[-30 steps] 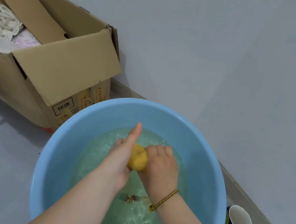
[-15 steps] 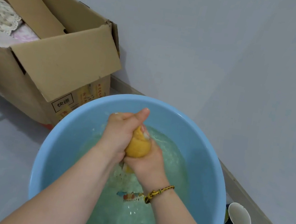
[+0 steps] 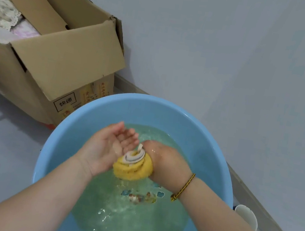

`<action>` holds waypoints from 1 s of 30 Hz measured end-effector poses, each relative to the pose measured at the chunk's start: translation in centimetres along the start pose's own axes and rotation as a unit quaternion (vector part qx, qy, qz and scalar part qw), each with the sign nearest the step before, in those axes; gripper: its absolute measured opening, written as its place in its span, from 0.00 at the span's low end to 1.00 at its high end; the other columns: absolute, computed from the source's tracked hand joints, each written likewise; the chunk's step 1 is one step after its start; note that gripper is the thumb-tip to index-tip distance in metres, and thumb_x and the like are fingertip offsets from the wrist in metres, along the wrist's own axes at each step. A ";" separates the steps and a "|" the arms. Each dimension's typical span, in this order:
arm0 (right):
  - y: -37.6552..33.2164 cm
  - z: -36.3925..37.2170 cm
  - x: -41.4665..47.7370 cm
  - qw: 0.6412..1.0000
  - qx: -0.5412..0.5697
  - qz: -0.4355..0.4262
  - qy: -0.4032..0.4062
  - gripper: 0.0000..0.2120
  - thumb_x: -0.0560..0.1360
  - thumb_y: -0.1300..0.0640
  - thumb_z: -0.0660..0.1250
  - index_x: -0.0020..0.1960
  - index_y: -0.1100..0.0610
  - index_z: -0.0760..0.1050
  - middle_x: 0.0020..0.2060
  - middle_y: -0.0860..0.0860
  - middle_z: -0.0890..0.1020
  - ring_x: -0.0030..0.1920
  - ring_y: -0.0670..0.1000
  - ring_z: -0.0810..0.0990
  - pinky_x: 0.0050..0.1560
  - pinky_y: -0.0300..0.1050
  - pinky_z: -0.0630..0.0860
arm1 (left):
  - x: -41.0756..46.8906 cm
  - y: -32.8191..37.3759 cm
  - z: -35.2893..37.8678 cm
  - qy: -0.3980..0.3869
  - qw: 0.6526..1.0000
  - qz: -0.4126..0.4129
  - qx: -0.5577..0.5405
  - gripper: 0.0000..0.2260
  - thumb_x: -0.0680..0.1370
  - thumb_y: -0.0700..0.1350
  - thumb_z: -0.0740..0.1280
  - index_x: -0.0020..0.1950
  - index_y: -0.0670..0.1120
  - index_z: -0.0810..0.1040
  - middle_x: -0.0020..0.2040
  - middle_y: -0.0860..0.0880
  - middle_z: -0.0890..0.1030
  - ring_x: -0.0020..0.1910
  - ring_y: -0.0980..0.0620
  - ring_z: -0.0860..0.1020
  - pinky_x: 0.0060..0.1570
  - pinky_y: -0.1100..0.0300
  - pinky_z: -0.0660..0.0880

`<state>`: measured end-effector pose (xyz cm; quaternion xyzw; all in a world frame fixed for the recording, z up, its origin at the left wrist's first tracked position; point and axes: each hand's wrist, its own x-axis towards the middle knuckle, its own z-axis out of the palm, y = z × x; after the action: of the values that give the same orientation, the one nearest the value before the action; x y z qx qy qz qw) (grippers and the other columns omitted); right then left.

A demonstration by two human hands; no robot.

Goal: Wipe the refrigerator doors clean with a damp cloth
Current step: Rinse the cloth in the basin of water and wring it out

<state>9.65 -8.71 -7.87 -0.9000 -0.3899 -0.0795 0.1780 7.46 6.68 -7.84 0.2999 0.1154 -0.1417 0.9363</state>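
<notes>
A yellow cloth (image 3: 133,167), twisted into a tight roll with a white edge spiralling at its end, hangs just above the greenish water in a blue basin (image 3: 170,108). My right hand (image 3: 166,162) grips the roll from the right, its fingers hidden behind the cloth; a braided band circles that wrist. My left hand (image 3: 109,147) lies open beside the roll, palm turned up and wet, its heel close against the cloth. No refrigerator is in view.
An open cardboard box (image 3: 61,57) with fabric inside stands on the floor at the basin's left. A white cup (image 3: 246,217) sits by the basin's right rim, near the skirting. A pale wall rises behind. The floor is glossy and light.
Half a second ago both hands were wringing the cloth upright. Now my left hand has let go and opened, and the twisted roll has dropped lower in my right hand.
</notes>
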 end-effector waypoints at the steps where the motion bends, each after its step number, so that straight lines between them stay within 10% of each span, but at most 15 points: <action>1: 0.6 0.0 -0.1 0.995 -0.045 -0.063 0.056 0.07 0.68 0.56 0.59 0.44 0.58 0.68 0.29 0.54 0.79 0.28 0.55 0.78 0.26 0.39 0.72 | 0.0 0.0 -0.6 -0.004 0.998 -0.043 0.036 0.30 0.38 0.47 0.83 0.38 0.44 0.83 0.42 0.44 0.82 0.40 0.49 0.82 0.45 0.54 0.80; 3: 1.4 0.1 0.0 0.969 -0.103 -0.177 0.138 0.03 0.73 0.61 0.59 0.46 0.56 0.67 0.31 0.52 0.79 0.34 0.53 0.77 0.38 0.45 0.78 | -0.8 -0.2 -0.6 -0.076 0.968 -0.179 0.157 0.40 0.45 0.50 0.83 0.55 0.45 0.78 0.54 0.42 0.80 0.51 0.46 0.80 0.51 0.46 0.77; 6: 1.6 -0.1 0.7 0.933 -0.171 -0.258 0.182 0.06 0.76 0.64 0.53 0.48 0.56 0.66 0.35 0.52 0.81 0.41 0.53 0.79 0.56 0.57 0.74 | -1.6 -0.3 1.5 -0.152 0.877 -0.285 0.356 0.25 0.56 0.44 0.81 0.50 0.46 0.77 0.41 0.48 0.83 0.40 0.52 0.81 0.39 0.57 0.79; 12: 1.9 -0.3 0.6 0.955 -0.218 -0.180 0.089 0.12 0.70 0.63 0.57 0.52 0.55 0.65 0.43 0.53 0.85 0.30 0.51 0.80 0.25 0.37 0.72 | 0.4 -1.8 4.8 0.038 0.687 -0.138 0.712 0.07 0.71 0.40 0.68 0.39 0.46 0.70 0.32 0.50 0.70 0.34 0.52 0.72 0.29 0.64 0.68; 16: 0.9 0.0 0.8 0.962 -0.269 -0.038 -0.034 0.26 0.52 0.58 0.73 0.48 0.58 0.69 0.30 0.50 0.79 0.22 0.49 0.75 0.17 0.34 0.59 | 1.7 -4.0 4.3 0.112 0.528 -0.064 0.839 0.10 0.73 0.41 0.60 0.53 0.45 0.72 0.43 0.48 0.76 0.47 0.46 0.76 0.40 0.62 0.69; 20: -0.5 -0.8 1.9 0.951 -0.164 0.086 -0.246 0.15 0.76 0.65 0.56 0.62 0.62 0.65 0.53 0.58 0.76 0.51 0.59 0.78 0.38 0.46 0.67 | 1.6 -4.2 3.3 0.145 0.507 -0.048 0.848 0.12 0.72 0.44 0.60 0.56 0.46 0.71 0.52 0.47 0.80 0.52 0.46 0.78 0.43 0.60 0.70; 27: -0.6 -2.5 1.7 0.936 -0.106 0.160 -0.297 0.11 0.74 0.62 0.60 0.56 0.59 0.66 0.38 0.51 0.73 0.46 0.57 0.75 0.40 0.44 0.67 | -0.2 -3.7 2.5 0.091 0.437 0.073 0.892 0.18 0.74 0.50 0.63 0.61 0.47 0.67 0.58 0.50 0.76 0.54 0.48 0.76 0.45 0.61 0.67; 29: 0.0 -3.1 1.4 0.944 -0.131 0.198 -0.230 0.10 0.73 0.63 0.61 0.54 0.58 0.66 0.32 0.49 0.67 0.39 0.56 0.73 0.35 0.42 0.65 | -1.0 -3.7 2.6 0.129 0.524 0.102 0.836 0.28 0.72 0.53 0.68 0.68 0.50 0.63 0.65 0.50 0.69 0.60 0.49 0.72 0.54 0.61 0.68; 30: 0.5 -3.0 1.0 0.953 -0.168 0.194 -0.159 0.12 0.70 0.64 0.65 0.52 0.59 0.68 0.31 0.49 0.69 0.36 0.55 0.74 0.29 0.40 0.61 | -1.5 -3.8 2.9 0.171 0.620 0.083 0.761 0.34 0.70 0.53 0.71 0.71 0.50 0.58 0.68 0.50 0.64 0.64 0.48 0.69 0.60 0.59 0.68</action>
<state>10.67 -9.47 -4.95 -0.9761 -0.2124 0.0367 -0.0281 5.19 2.27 -7.13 0.9325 0.0991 -0.0465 0.3442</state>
